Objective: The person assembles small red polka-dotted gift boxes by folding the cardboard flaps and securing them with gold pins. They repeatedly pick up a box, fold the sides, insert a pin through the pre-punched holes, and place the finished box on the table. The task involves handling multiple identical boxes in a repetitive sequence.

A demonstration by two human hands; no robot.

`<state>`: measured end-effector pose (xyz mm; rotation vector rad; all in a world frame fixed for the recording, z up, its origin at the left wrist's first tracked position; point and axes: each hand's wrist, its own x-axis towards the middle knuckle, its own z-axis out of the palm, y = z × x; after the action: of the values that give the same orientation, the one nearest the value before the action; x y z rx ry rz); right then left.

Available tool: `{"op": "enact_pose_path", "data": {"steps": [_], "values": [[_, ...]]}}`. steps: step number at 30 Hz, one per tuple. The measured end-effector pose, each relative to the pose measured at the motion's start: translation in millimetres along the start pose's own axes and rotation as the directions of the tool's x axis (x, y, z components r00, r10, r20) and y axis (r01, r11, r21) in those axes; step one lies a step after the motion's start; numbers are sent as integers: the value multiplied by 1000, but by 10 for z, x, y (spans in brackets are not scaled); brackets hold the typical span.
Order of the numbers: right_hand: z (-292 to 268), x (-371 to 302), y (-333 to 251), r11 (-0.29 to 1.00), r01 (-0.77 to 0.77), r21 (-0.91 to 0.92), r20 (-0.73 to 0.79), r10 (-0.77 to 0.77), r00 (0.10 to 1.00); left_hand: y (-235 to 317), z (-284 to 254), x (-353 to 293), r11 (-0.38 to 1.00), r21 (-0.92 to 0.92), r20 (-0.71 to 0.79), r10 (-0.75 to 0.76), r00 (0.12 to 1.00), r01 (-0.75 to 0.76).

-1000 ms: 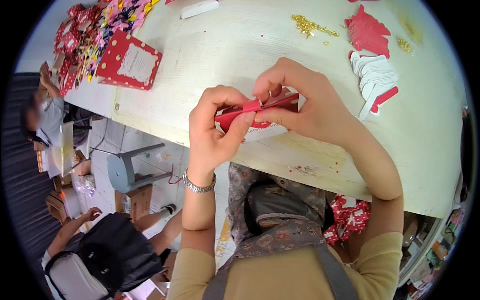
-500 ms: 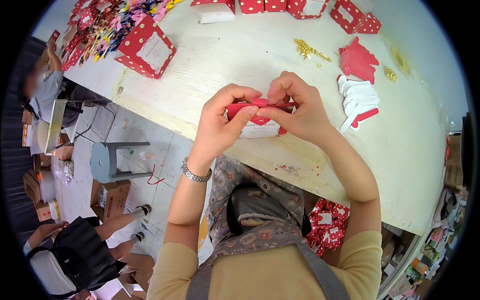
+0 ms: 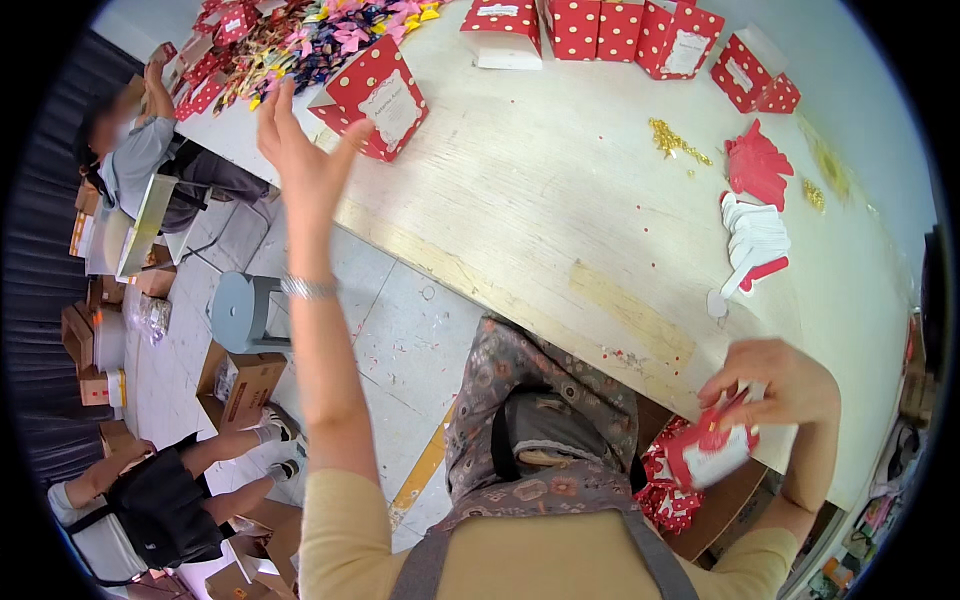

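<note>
Your right hand holds a folded red polka-dot gift box low at the table's near edge; your left hand is up and empty.

Your right hand [image 3: 775, 385] is closed around the small red polka-dot box with a white label [image 3: 712, 455], fingers gripping its top, just off the near edge of the pale wooden table [image 3: 560, 200] and above a pile of red dotted boxes [image 3: 665, 495] below it. Your left hand [image 3: 300, 150] is raised with fingers spread, holding nothing, well apart from the box, near an upright red dotted box [image 3: 385, 95] at the table's far left. A stack of red and white card tags [image 3: 755, 240] lies on the table beyond your right hand.
</note>
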<state>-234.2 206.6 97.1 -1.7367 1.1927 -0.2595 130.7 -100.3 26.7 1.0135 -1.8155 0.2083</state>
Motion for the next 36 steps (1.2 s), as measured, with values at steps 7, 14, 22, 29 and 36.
{"op": "enact_pose_path", "data": {"steps": [7,14,22,29,36], "values": [[372,561,260,958,81,-275,-376,-185,908,597,19,-56,966,92,283,209,936,-243],[606,1791,416,898,384,-216,-756,-403,516,2035,11,-560,882,-461,143,-36,989,99],[499,1856,595,832,545,-100,-802,-391,451,1127,411,-1119,271,-800,549,-30,835,536],[419,1759,830,828,521,-206,-848,-417,328,1506,548,-1165,242,-833,452,-222,864,498],[371,1808,689,903,396,-165,-942,-263,207,1688,582,-996,170,-703,552,-482,681,691]]}}
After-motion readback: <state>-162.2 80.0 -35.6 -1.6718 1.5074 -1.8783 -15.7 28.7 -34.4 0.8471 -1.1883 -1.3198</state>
